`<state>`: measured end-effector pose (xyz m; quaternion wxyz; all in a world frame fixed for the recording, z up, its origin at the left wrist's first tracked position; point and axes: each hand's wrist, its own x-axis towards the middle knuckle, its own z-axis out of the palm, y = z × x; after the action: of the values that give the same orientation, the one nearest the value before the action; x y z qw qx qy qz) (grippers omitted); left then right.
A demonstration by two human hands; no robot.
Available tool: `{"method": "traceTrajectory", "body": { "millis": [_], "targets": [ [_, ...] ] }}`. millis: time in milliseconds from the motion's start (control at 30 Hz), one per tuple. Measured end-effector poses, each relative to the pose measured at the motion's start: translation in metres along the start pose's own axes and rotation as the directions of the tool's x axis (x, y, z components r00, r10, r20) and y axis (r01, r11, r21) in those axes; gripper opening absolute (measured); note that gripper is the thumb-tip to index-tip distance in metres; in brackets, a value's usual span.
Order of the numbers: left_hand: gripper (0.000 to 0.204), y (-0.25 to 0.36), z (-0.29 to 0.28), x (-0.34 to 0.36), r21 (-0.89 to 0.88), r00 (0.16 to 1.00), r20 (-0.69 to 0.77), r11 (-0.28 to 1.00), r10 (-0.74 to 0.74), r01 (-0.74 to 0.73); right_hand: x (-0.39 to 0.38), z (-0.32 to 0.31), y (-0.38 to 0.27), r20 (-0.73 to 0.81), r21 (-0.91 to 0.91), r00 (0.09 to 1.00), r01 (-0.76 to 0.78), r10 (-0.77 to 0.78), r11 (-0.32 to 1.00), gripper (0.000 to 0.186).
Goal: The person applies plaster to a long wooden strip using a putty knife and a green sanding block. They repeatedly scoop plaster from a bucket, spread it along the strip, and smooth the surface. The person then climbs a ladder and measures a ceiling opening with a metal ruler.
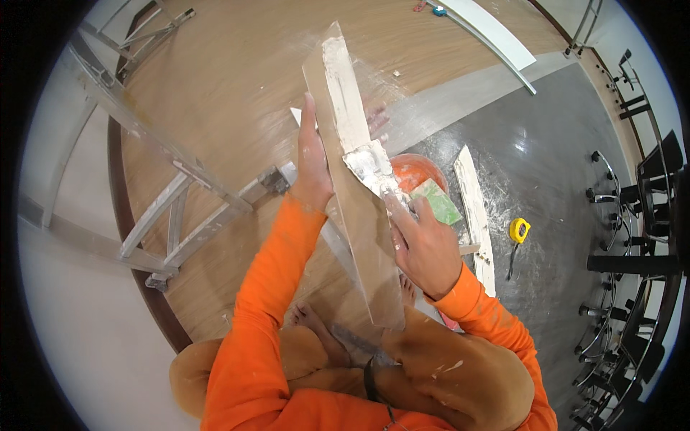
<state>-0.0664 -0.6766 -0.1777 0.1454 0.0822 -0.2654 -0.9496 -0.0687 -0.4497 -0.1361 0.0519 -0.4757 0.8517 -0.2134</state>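
Observation:
My left hand [314, 158] grips a long, narrow brown board [359, 233] by its left edge, thumb up along it. The board stands tilted in front of me, its far end away. White paste [346, 93] forms a thick band on its far half. My right hand [429, 248] is closed on a putty knife [369, 165], whose paste-covered blade lies against the board at the near end of the band. White smears cover the right fingers. The knife's handle is mostly hidden by hand and paste. Fingers of my left hand partly show beyond the board.
An orange bucket [411, 167] and a green, flat piece [437, 202] sit behind my right hand. A paste-coated strip [473, 205] and yellow tape measure [519, 230] lie to the right. A metal ladder [172, 187] stands left, black chairs [632, 345] far right, a white panel [492, 29] ahead.

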Motion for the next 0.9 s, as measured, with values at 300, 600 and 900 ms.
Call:
{"method": "traceTrajectory", "body": {
  "millis": [300,600,900],
  "targets": [
    [0.087,0.027,-0.043,0.014,-0.054,0.978,0.006,0.976,0.21,-0.21,-0.038,0.025,0.008,0.061,-0.047,0.99,0.131,-0.128,0.99,0.07],
    [0.082,0.041,-0.072,0.036,-0.059,0.945,-0.15,0.951,0.291,-0.302,-0.081,0.002,0.047,0.223,-0.024,0.947,0.242,-0.231,0.97,0.071],
    [0.083,0.005,-0.071,0.048,-0.153,0.979,-0.126,0.972,0.162,-0.181,-0.097,-0.026,0.105,0.315,0.28,0.932,0.091,-0.181,0.956,0.056]
  ]
}}
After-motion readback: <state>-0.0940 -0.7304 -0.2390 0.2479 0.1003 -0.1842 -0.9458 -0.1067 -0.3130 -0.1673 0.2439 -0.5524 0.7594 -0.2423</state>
